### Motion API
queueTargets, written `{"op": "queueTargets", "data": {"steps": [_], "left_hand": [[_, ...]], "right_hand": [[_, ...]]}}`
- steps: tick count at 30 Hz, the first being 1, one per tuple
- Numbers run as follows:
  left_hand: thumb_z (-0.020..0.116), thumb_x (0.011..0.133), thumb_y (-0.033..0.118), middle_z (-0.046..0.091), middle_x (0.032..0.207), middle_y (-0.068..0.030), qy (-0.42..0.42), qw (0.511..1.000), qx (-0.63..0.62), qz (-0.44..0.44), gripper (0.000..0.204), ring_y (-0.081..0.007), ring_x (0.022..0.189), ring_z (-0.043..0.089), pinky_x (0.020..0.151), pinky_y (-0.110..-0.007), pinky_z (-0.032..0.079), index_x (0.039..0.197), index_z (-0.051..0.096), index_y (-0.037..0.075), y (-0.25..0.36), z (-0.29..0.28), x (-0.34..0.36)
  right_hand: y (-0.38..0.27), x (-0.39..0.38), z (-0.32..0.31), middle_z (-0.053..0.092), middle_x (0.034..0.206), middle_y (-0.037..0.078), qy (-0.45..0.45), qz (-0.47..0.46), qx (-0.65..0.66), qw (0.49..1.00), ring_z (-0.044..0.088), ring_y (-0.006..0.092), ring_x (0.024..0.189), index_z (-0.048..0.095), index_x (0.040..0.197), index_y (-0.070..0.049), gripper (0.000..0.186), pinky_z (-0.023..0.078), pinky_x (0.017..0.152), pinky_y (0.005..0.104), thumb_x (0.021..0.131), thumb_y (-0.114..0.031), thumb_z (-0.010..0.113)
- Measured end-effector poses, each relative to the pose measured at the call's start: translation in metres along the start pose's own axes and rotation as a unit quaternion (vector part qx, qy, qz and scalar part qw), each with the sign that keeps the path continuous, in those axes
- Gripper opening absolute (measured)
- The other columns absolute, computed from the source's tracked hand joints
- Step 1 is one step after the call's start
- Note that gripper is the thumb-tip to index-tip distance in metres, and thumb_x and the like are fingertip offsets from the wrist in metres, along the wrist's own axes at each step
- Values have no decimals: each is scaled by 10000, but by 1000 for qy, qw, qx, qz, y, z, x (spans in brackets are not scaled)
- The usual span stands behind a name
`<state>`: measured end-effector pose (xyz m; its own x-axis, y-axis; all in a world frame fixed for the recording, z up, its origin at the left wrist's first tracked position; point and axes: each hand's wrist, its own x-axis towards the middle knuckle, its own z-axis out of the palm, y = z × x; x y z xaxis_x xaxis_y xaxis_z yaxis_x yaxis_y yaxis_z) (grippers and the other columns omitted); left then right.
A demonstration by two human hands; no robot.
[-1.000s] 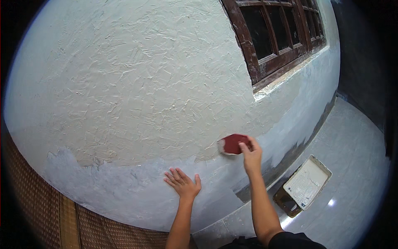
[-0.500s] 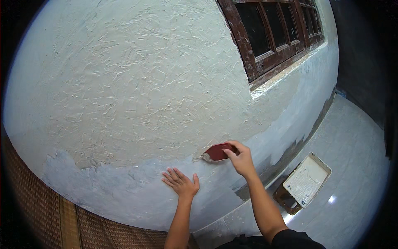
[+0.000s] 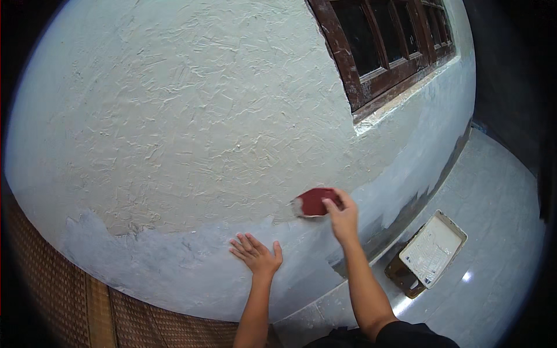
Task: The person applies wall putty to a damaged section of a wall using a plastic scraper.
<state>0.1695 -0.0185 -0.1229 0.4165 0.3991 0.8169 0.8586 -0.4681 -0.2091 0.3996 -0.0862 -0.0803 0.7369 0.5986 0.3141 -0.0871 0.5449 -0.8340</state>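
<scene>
Above both hands, a rough cream coat [image 3: 174,127] already covers most of the wall [image 3: 232,69] in view, while the smooth bluish-grey band [image 3: 145,272] behind the left hand [image 3: 258,256] and below the right hand [image 3: 343,219] looks uncoated as yet. The right hand pinches a red scraper [image 3: 317,202] between thumb and fingers, just left of the fingertips at the coat's lower edge, its long axis nearly level and its pale, smeared end pointing left, away from the grip. The left hand, holding nothing, is spread against the band, left of and below the scraper.
</scene>
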Motion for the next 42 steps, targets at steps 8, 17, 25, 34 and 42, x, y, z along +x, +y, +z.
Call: {"op": "queueTargets", "data": {"steps": [8, 17, 25, 34, 42], "left_hand": [[604, 777, 416, -102, 1559, -232, 12, 1000, 4, -5, 1086, -523, 1401, -127, 1077, -682, -41, 1485, -80, -43, 0, 3, -2], [597, 781, 422, -97, 1559, -236, 11, 1000, -2, -7, 1077, -521, 1403, -120, 1076, -682, -42, 1486, -68, -47, 2, 2, -1], [626, 765, 400, -107, 1541, -275, -3, 1000, 7, 1, 1109, -534, 1391, -140, 1082, -666, -71, 1467, -92, -70, 1, 1, 0], [624, 772, 393, -115, 1543, -270, 0, 1000, 8, 2, 1099, -537, 1390, -140, 1082, -669, -60, 1468, -91, -69, 1, 0, 0], [624, 771, 396, -112, 1543, -271, 2, 1000, 11, 3, 1105, -550, 1386, -129, 1081, -673, -55, 1467, -98, -68, 2, 1, 0]], "right_hand": [[-18, -2, 7, 674, 984, 102, -54, -28, -84, 995, 636, 140, 886, 622, 1091, 49, 234, 513, 809, 270, 857, 42, 607], [-2, 3, -10, 663, 955, 72, -29, 3, -23, 999, 615, 118, 856, 622, 1086, 47, 240, 504, 788, 254, 849, 15, 643], [3, 9, -27, 662, 956, 66, -11, 20, -85, 996, 609, 118, 868, 620, 1100, 53, 255, 498, 788, 265, 855, -9, 653], [2, 5, -25, 677, 979, 74, -100, -38, -87, 990, 627, 135, 894, 630, 1085, 41, 246, 502, 809, 268, 840, 16, 646], [7, 16, -41, 668, 1000, 78, -89, -33, -54, 994, 626, 141, 904, 625, 1093, 40, 238, 503, 811, 274, 857, 16, 638]]}}
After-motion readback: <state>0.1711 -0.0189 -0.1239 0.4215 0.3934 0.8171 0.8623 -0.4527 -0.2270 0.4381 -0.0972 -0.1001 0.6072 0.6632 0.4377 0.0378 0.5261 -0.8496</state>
